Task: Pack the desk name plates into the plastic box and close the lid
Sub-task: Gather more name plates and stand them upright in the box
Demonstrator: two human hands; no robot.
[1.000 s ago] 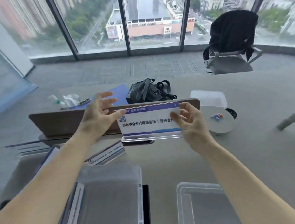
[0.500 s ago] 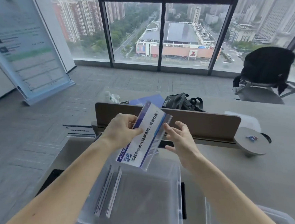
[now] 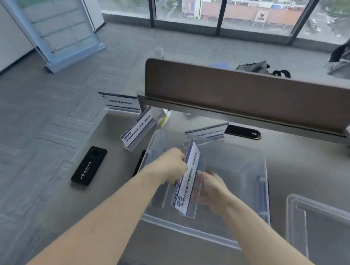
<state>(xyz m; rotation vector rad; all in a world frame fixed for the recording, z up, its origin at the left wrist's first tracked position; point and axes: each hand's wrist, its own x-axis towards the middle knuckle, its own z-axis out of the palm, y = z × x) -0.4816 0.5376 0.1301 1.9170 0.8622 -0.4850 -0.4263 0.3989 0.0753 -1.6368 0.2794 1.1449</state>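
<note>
A clear plastic box (image 3: 264, 188) stands open on the grey desk. Inside it, a clear acrylic name plate (image 3: 189, 177) with a white and blue card stands on edge, tilted. My left hand (image 3: 171, 164) grips its upper left side. My right hand (image 3: 209, 188) is against its right face, behind the acrylic, fingers spread. Other plates lie flat in the box under my left hand. Three more name plates stay outside: one (image 3: 138, 128) leaning left of the box, one (image 3: 120, 101) at the desk's far left corner, one (image 3: 207, 131) behind the box. The lid (image 3: 322, 226) lies at the right.
A brown desk divider (image 3: 248, 97) runs across behind the box. A black phone (image 3: 89, 165) lies on the desk to the left. A black bag (image 3: 257, 67) sits beyond the divider. A standing banner (image 3: 63, 31) is on the floor at far left.
The name plate went from held level in both hands, to tilted over the box, to down inside it. My head turned left and down. My right hand came back against the plate.
</note>
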